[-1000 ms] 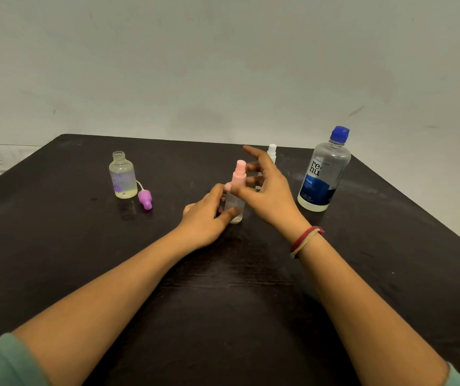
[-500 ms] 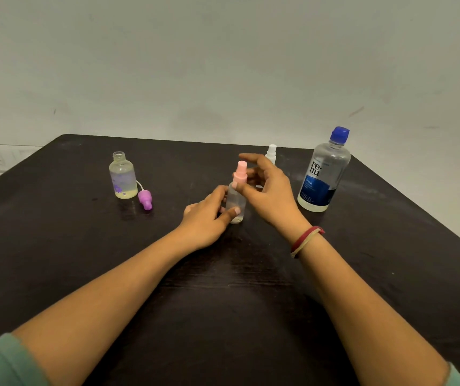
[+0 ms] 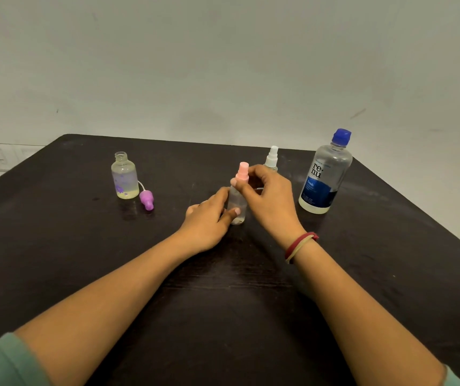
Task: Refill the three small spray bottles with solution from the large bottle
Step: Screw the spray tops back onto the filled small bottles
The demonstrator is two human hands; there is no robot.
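A small clear spray bottle [image 3: 237, 203] with a pink spray top [image 3: 243, 170] stands upright at the table's middle. My left hand [image 3: 209, 218] grips its body low down. My right hand [image 3: 268, 196] pinches the pink top with thumb and fingers. Behind my right hand a second small bottle with a white spray top [image 3: 272, 157] is mostly hidden. To the left stands an uncapped small bottle [image 3: 124, 176] with yellowish liquid and purple flowers; its purple spray top [image 3: 146, 199] lies beside it. The large clear bottle [image 3: 325, 176] with a blue cap and blue label stands at the right.
All bottles stand on a dark table [image 3: 223, 288] whose far edge meets a pale wall. Wall sockets [image 3: 0, 158] show at the far left. A red and tan band [image 3: 300, 245] circles my right wrist.
My right hand has gone from open fingers near the pink top to pinching it. My left hand has stayed on the bottle's body.
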